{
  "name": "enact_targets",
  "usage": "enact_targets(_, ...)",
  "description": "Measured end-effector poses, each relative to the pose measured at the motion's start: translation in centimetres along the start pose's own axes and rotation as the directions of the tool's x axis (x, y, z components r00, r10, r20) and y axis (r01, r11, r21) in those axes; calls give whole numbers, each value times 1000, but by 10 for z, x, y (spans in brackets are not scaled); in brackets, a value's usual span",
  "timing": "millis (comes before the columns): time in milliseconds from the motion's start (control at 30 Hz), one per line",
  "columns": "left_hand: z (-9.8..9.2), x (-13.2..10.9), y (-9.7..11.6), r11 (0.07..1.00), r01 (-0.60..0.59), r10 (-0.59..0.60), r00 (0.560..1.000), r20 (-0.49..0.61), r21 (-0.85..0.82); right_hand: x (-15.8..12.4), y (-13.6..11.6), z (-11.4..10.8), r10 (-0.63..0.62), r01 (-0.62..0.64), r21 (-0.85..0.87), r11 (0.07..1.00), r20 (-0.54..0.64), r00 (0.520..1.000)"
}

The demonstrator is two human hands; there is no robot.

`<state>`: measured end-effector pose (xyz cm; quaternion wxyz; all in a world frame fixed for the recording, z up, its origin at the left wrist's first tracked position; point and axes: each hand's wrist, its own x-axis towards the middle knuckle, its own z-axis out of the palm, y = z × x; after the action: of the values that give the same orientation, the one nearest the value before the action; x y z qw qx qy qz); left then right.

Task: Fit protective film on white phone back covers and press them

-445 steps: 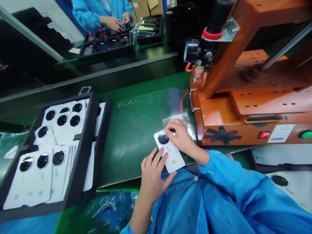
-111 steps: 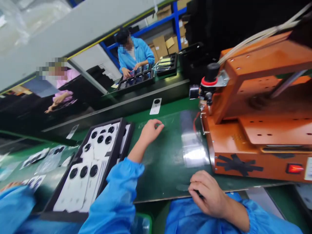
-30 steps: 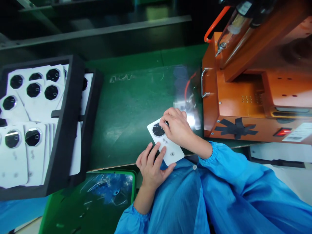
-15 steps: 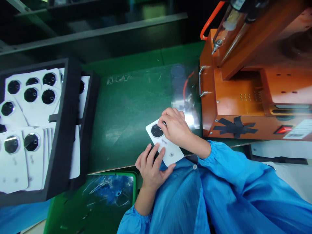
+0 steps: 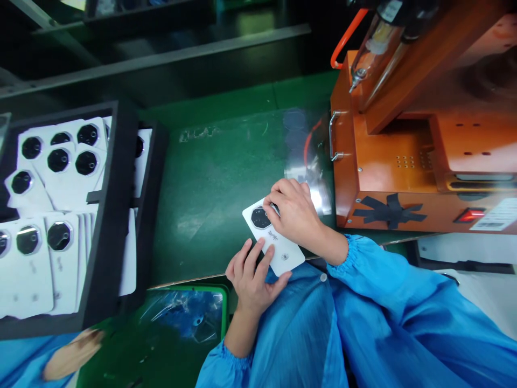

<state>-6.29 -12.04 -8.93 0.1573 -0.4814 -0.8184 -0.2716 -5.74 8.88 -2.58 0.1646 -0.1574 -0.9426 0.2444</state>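
Head view: a white rectangular phone back cover with a black octagonal camera ring (image 5: pixel 274 240) lies flat at the green table (image 5: pixel 218 178) near edge, overhanging it. Left hand (image 5: pixel 252 277) pins its lower end with spread fingers, steadying it; right hand (image 5: pixel 294 215) curls over the ring, fingertips pressing, grip closed on nothing I can see.
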Motion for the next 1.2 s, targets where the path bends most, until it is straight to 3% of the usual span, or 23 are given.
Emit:
enact_targets(300,-1,4,2,1000,0,1,1000,-31,7,-3,-3,0,-72,72,17,997,20,997)
enact_targets(500,-2,3,2,999,26,-26,1000,15,-19,0,-17,-25,-74,72,121,990,13,997)
enact_targets(633,-2,3,2,999,34,-34,999,17,-21,9,-20,-42,-63,19,190,982,226,972)
enact_targets(767,-2,4,2,1000,18,-18,1000,10,-18,15,-15,-39,-43,-49,208,977,415,909)
enact_targets(900,-2,3,2,1000,11,-11,1000,2,-20,15,-10,-24,-7,-14,56,998,356,935)
enact_targets(1200,0,1,1,1000,13,-14,1000,-16,-18,16,-10,-13,32,-28,-15,999,299,954)
